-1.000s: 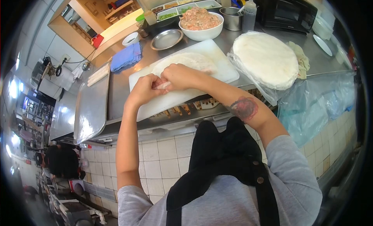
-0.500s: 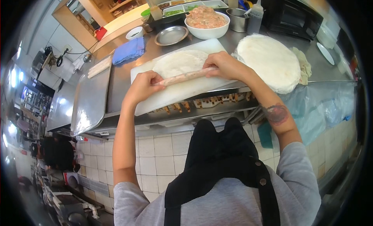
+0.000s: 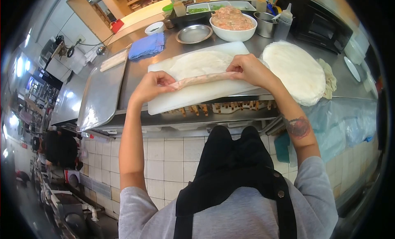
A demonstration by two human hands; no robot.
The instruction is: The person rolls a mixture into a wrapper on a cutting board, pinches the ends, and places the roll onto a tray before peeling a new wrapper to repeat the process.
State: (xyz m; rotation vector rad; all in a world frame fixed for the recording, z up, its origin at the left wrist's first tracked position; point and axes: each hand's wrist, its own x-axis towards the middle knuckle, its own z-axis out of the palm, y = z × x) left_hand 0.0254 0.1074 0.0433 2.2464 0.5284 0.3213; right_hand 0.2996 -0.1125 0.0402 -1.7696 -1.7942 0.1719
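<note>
A long, thin spring roll [image 3: 205,79] with pinkish filling showing through its wrapper lies across the white cutting board [image 3: 197,92]. My left hand [image 3: 154,87] pinches its left end, and my right hand [image 3: 250,69] grips the right end. Just beyond the roll, a flat round wrapper [image 3: 200,61] rests on the board. Right of the board sits a thick stack of round white wrappers [image 3: 294,72]. Behind the board stands a white bowl [image 3: 233,34] heaped with pink minced filling [image 3: 231,18].
A metal tray [image 3: 98,97] on the left carries several finished rolls [image 3: 114,61]. Around the board are a folded blue cloth [image 3: 147,46], a shallow metal dish [image 3: 194,34], a metal pot [image 3: 266,25] and a squeeze bottle [image 3: 284,24]. A black oven [image 3: 323,25] stands at back right.
The whole view has shifted, so the counter appears slightly further right. Both hands still hold the ends of the roll, which lies a little nearer the middle of the board.
</note>
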